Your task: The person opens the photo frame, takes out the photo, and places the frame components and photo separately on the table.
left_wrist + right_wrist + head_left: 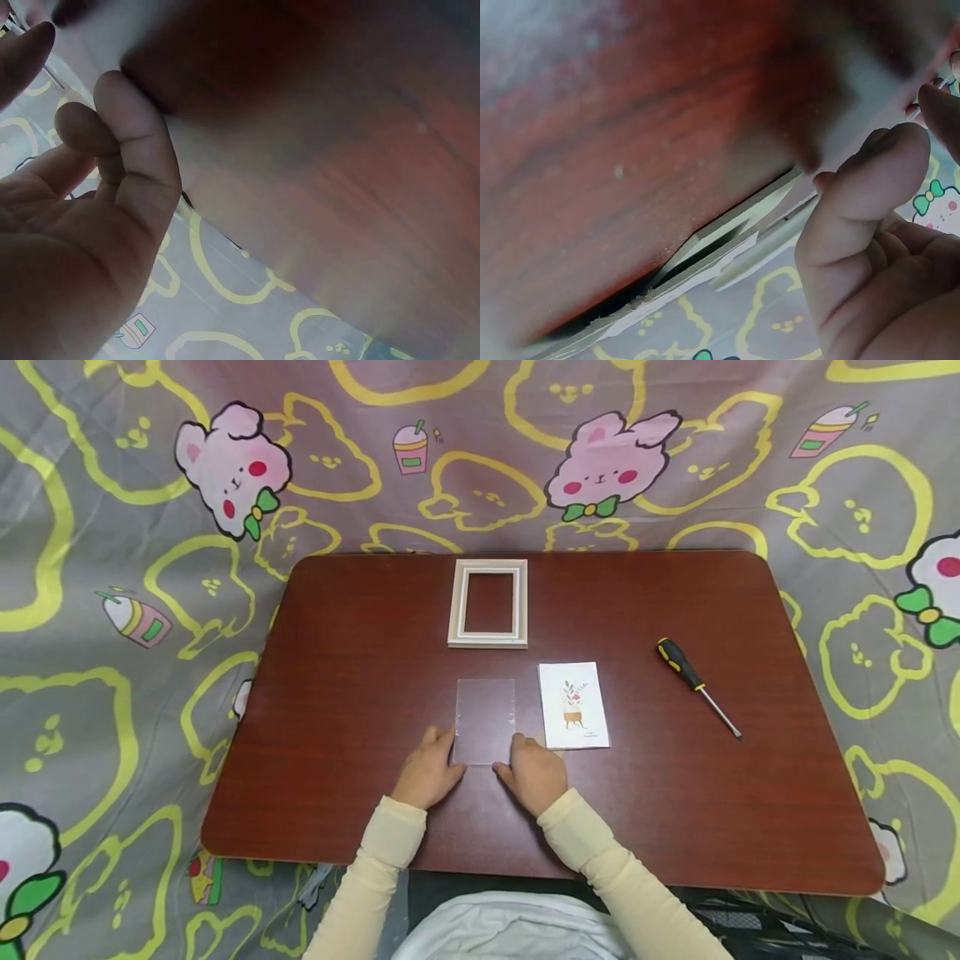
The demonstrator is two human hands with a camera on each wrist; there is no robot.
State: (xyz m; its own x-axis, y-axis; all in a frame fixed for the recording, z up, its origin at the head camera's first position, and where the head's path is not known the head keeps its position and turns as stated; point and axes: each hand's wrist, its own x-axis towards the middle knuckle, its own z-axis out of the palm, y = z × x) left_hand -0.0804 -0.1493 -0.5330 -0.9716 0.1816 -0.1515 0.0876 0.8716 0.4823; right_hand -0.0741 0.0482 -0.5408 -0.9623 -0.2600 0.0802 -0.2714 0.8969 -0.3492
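A clear plastic sheet lies at or just above the tabletop in front of the person. At its near left corner, the left hand holds the edge between thumb and curled fingers. The right hand does likewise at the near right corner. In the left wrist view the left hand has bent fingers against the tabletop. In the right wrist view the curled right hand is beside a stack of thin boards or cards, seen edge-on. The sheet is hard to make out in both wrist views.
Right of the sheet lies a white card with a potted-plant print. A cream picture frame lies beyond the sheet. Farther right is a black and yellow screwdriver. All lie on a brown table with patterned cloth around it.
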